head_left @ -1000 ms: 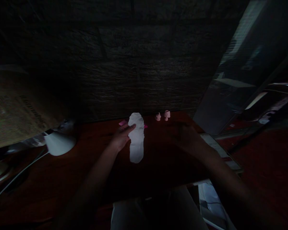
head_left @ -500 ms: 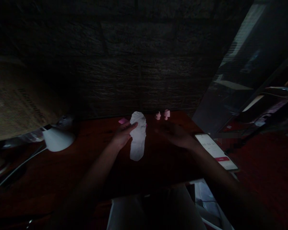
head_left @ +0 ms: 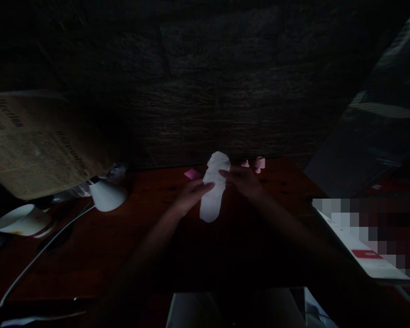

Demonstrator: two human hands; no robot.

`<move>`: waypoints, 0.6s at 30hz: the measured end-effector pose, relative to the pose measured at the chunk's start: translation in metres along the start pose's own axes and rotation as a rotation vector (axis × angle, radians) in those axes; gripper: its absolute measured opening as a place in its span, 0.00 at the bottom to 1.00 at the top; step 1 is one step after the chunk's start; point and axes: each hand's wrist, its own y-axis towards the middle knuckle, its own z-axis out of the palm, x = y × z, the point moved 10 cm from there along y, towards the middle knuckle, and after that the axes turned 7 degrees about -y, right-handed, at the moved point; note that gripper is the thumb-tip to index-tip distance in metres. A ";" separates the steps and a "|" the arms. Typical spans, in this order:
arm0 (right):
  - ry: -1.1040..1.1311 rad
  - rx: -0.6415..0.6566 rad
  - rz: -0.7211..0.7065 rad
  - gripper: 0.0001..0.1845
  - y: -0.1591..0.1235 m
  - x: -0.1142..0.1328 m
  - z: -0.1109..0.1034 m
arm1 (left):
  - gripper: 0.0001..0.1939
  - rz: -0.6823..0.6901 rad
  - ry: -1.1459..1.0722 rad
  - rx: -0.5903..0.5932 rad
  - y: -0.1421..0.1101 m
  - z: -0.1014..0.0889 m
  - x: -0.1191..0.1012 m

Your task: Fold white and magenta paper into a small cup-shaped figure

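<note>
A long, white sole-shaped piece (head_left: 213,200) is held up over the dark wooden table; whether it is paper or cloth I cannot tell. My left hand (head_left: 190,197) grips its left edge, thumb across the front and fingers behind. On the opposite side my right hand (head_left: 244,180) is closed at the upper right edge, its thumb tip over the front. Left of the piece lies a small pink flat item (head_left: 192,174). Behind my right hand stand small pink objects (head_left: 259,164), partly hidden, whose kind is too dim to make out.
On the left are a printed brown paper lampshade-like form (head_left: 44,141), a white cone (head_left: 107,196) with a cable, and a white cup (head_left: 22,219). A phone (head_left: 348,246), partly blurred out, lies at the right. A dark brick wall (head_left: 198,105) rises behind the table (head_left: 146,182).
My right hand has come in from the right and closed on the white piece's edge. My left hand keeps its hold. The view has shifted, so everything sits further right or lower.
</note>
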 end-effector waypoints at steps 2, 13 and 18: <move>0.026 -0.062 -0.020 0.21 0.000 0.006 -0.008 | 0.21 -0.031 0.028 0.026 0.000 0.001 0.005; 0.270 0.031 0.052 0.20 -0.005 0.005 0.009 | 0.24 -0.028 0.071 0.061 -0.006 0.005 0.004; 0.319 -0.041 0.010 0.21 -0.001 0.005 -0.001 | 0.25 -0.084 0.050 0.079 -0.005 0.005 0.013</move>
